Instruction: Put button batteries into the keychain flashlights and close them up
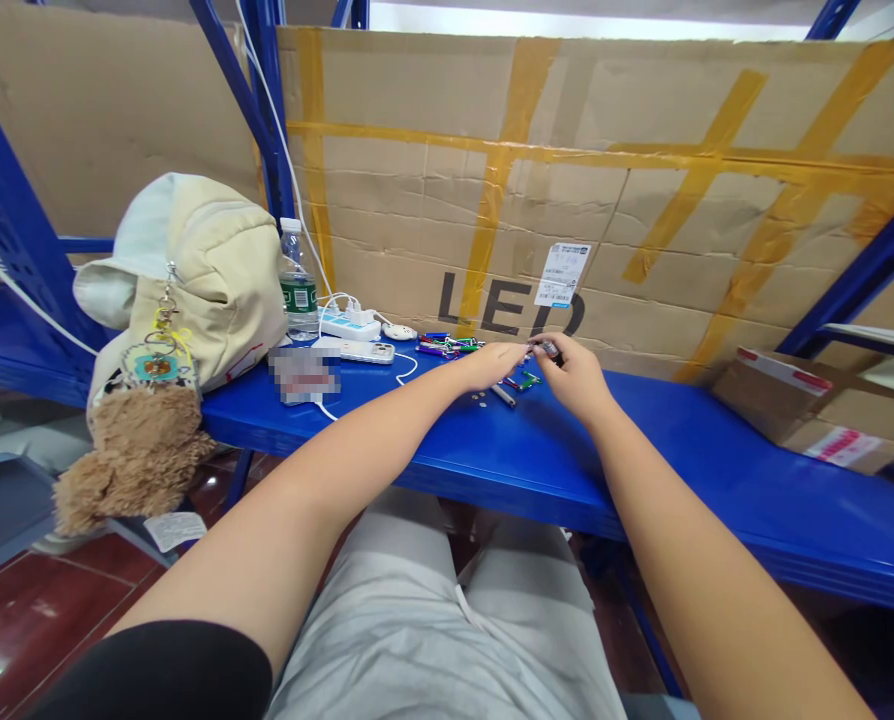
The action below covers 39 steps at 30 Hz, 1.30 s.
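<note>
Over the blue tabletop my two hands meet at the fingertips. My right hand (576, 378) is closed around a small silver-and-dark cylinder (549, 349), whose exact kind is too small to tell. My left hand (498, 366) reaches in from the left with its fingers pinched against the near end of that piece; what it grips is hidden. Below them lies a slim silver tube (504, 396), beside a few tiny round discs (479, 398). A green metallic piece (528, 381) rests between the hands. Behind my left wrist is a pile of small coloured metallic pieces (447, 346).
Left on the blue table (642, 440) are a phone (364, 350), a blurred packet (304, 376), a power strip (349, 324) with cables and a water bottle (298, 285). A cream backpack (222, 270) stands beyond. A large cardboard box (417, 200) backs the table; a smaller carton (814, 405) sits right.
</note>
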Motion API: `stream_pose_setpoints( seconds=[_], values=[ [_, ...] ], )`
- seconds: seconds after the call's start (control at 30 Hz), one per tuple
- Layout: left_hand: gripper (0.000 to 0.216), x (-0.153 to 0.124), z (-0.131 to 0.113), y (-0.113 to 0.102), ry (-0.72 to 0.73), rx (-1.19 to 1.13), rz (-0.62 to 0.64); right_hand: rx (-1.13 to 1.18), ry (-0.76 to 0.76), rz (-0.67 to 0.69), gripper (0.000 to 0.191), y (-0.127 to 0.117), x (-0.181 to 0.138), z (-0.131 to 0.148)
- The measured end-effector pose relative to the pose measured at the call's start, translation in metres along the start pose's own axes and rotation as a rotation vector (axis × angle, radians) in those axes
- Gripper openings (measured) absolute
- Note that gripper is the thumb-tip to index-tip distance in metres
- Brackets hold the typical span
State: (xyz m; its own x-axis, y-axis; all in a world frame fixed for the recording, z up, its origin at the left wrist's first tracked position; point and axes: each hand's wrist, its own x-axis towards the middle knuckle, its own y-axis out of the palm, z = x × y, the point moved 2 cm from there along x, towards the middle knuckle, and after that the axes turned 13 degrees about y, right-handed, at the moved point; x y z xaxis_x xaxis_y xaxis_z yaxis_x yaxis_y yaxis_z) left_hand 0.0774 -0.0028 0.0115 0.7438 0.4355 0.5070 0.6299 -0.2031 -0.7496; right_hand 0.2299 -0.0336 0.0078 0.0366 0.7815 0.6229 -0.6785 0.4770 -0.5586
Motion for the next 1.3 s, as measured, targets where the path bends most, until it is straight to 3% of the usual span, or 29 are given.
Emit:
stream_pose_setpoints(
  seconds=[0.27,0.7,0.8,1.0,1.2,1.3],
  values=[
    [0.033,-0.001,-0.001,0.003,0.026,-0.049,-0.065,0.019,-0.022,-0.028,0.012,-0.001,0.001,-0.002],
    [0.035,0.005,0.007,0.01,0.025,-0.055,-0.108,-0.136,-0.062,-0.026,0.01,-0.002,0.005,-0.008],
    [0.035,0.006,0.007,0.009,0.05,-0.006,-0.1,-0.146,-0.067,-0.002,0.014,-0.004,0.003,-0.005],
    [0.032,0.006,0.011,0.003,0.095,0.215,-0.042,-0.238,-0.062,0.026,0.043,-0.014,-0.004,0.001],
    [0.033,0.003,0.007,-0.003,0.084,0.324,-0.022,-0.322,-0.056,0.024,0.023,-0.019,-0.003,0.003],
    [0.034,0.003,0.004,-0.003,0.101,0.321,-0.035,-0.39,-0.107,0.041,0.027,-0.016,-0.001,0.004]
  ],
)
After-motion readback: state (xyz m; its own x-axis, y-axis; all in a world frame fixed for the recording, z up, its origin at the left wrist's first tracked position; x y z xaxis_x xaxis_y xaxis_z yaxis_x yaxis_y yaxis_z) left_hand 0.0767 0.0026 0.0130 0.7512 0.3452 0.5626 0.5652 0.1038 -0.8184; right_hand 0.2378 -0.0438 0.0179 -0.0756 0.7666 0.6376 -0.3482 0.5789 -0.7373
